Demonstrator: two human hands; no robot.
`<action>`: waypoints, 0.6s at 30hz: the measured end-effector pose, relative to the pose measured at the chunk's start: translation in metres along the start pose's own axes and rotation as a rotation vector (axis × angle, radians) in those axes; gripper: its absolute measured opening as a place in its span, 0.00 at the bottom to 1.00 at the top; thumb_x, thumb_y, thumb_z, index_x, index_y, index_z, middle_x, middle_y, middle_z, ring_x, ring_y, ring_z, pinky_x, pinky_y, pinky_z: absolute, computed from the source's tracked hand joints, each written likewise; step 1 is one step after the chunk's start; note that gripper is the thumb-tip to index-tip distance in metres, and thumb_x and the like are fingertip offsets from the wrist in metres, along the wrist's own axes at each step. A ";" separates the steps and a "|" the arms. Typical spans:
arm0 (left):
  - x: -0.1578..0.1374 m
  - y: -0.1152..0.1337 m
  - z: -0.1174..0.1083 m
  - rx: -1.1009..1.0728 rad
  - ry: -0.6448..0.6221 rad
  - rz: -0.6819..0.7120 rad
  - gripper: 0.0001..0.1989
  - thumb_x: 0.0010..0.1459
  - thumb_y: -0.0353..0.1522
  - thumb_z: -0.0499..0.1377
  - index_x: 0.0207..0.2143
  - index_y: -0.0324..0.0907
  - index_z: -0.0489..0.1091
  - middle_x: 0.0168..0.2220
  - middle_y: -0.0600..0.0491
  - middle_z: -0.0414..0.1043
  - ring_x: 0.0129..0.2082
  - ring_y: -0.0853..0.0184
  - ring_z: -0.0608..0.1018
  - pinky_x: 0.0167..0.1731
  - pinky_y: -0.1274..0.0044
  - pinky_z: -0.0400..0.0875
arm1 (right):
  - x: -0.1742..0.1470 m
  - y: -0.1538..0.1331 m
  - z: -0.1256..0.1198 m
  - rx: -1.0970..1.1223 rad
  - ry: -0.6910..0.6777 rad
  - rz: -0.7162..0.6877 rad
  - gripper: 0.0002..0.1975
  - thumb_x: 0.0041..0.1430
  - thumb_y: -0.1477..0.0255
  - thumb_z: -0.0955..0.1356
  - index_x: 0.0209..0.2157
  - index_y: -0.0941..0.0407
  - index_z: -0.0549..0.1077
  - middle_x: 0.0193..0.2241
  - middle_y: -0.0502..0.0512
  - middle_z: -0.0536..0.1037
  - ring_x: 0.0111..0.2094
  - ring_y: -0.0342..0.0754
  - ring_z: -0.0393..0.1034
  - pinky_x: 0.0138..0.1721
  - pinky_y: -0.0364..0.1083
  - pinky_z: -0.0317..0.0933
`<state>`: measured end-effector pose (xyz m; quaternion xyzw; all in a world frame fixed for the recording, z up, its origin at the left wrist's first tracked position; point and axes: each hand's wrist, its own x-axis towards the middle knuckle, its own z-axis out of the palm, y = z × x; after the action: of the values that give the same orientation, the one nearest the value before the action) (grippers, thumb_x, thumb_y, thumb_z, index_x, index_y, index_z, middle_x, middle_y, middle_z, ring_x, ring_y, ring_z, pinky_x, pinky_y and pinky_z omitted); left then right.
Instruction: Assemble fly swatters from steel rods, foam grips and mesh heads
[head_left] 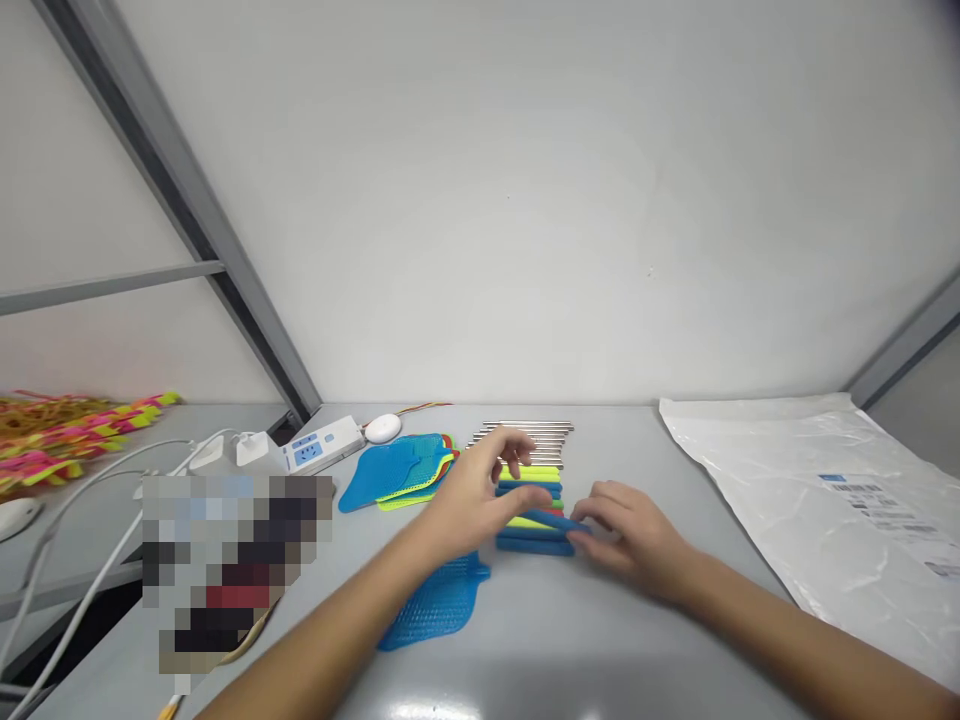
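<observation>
Between the thumb and fingers of my right hand [637,540] is the near end of a blue handle tube [556,520], lifted at a slant over the others. My left hand [480,490] hovers above the row with its thumb apart from its curled fingers; the thumb lies close to the tube's far end. Beneath are several handle tubes [534,548] in blue, yellow-green and red, side by side. Behind them lie thin metal rods [551,440]. A blue mesh fly swatter head [439,605] rests under my left forearm, and more swatter heads [386,472] are piled further back.
At the right lies a large white plastic mailing bag [795,490] with a printed label. A power strip [326,445] and a round white device [383,429] stand back left, with white cables nearby. Colourful tasselled strands [75,430] are at the far left. A pixelated area covers the left front.
</observation>
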<state>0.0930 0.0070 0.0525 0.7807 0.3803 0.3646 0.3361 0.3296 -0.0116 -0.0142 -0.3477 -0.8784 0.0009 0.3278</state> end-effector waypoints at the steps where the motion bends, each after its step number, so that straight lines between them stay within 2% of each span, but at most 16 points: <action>1: -0.002 -0.004 0.013 -0.134 0.097 -0.013 0.19 0.56 0.43 0.60 0.46 0.47 0.63 0.41 0.52 0.67 0.39 0.65 0.70 0.39 0.73 0.67 | 0.000 0.001 -0.002 0.033 0.019 0.046 0.04 0.61 0.68 0.65 0.36 0.54 0.69 0.24 0.49 0.66 0.25 0.43 0.59 0.27 0.43 0.55; 3: -0.010 -0.010 0.039 -0.371 0.214 -0.088 0.17 0.60 0.45 0.55 0.48 0.48 0.59 0.43 0.50 0.65 0.39 0.66 0.71 0.40 0.72 0.69 | 0.000 0.002 -0.004 0.087 0.041 0.129 0.04 0.62 0.69 0.64 0.36 0.53 0.69 0.23 0.48 0.64 0.23 0.42 0.59 0.25 0.42 0.55; 4: -0.015 -0.012 0.049 -0.449 0.218 -0.133 0.17 0.61 0.45 0.53 0.48 0.48 0.59 0.42 0.50 0.65 0.39 0.66 0.72 0.41 0.71 0.69 | 0.000 0.002 -0.003 0.101 0.045 0.154 0.04 0.62 0.69 0.64 0.36 0.53 0.69 0.23 0.48 0.64 0.23 0.42 0.59 0.25 0.42 0.55; 6: -0.023 -0.012 0.062 -0.502 0.138 -0.173 0.15 0.63 0.45 0.51 0.48 0.48 0.61 0.41 0.49 0.66 0.40 0.65 0.73 0.42 0.70 0.70 | 0.000 0.001 -0.001 0.110 0.050 0.151 0.03 0.62 0.69 0.65 0.36 0.53 0.69 0.23 0.47 0.63 0.23 0.42 0.59 0.24 0.42 0.55; 9: -0.028 -0.006 0.063 -0.371 0.097 -0.088 0.13 0.64 0.43 0.50 0.40 0.46 0.67 0.39 0.49 0.67 0.40 0.64 0.71 0.42 0.70 0.68 | 0.000 -0.004 0.002 0.103 0.035 0.048 0.04 0.61 0.69 0.66 0.37 0.54 0.69 0.23 0.48 0.64 0.23 0.42 0.59 0.25 0.42 0.55; 12: -0.026 -0.005 0.056 -0.337 0.136 -0.076 0.15 0.66 0.42 0.47 0.35 0.42 0.66 0.35 0.51 0.67 0.37 0.66 0.70 0.39 0.73 0.66 | 0.008 -0.005 -0.003 0.111 -0.085 -0.027 0.05 0.63 0.69 0.64 0.38 0.54 0.70 0.25 0.50 0.68 0.26 0.43 0.61 0.28 0.43 0.56; 15: -0.028 -0.008 0.057 -0.472 0.156 -0.153 0.17 0.67 0.43 0.44 0.34 0.41 0.64 0.31 0.52 0.66 0.32 0.69 0.70 0.34 0.76 0.66 | 0.031 0.006 -0.011 0.159 -0.249 0.078 0.10 0.66 0.69 0.59 0.37 0.54 0.71 0.29 0.53 0.71 0.29 0.44 0.65 0.30 0.43 0.58; 18: -0.035 -0.008 0.064 -0.470 0.113 -0.157 0.17 0.67 0.42 0.43 0.36 0.41 0.63 0.29 0.53 0.68 0.30 0.69 0.70 0.33 0.77 0.65 | 0.065 0.031 -0.010 0.141 -0.312 0.233 0.13 0.66 0.66 0.59 0.34 0.54 0.71 0.33 0.54 0.73 0.32 0.45 0.67 0.33 0.44 0.60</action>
<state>0.1269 -0.0341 0.0026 0.6276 0.3627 0.4590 0.5138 0.3196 0.0493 0.0239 -0.4188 -0.8702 0.1541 0.2090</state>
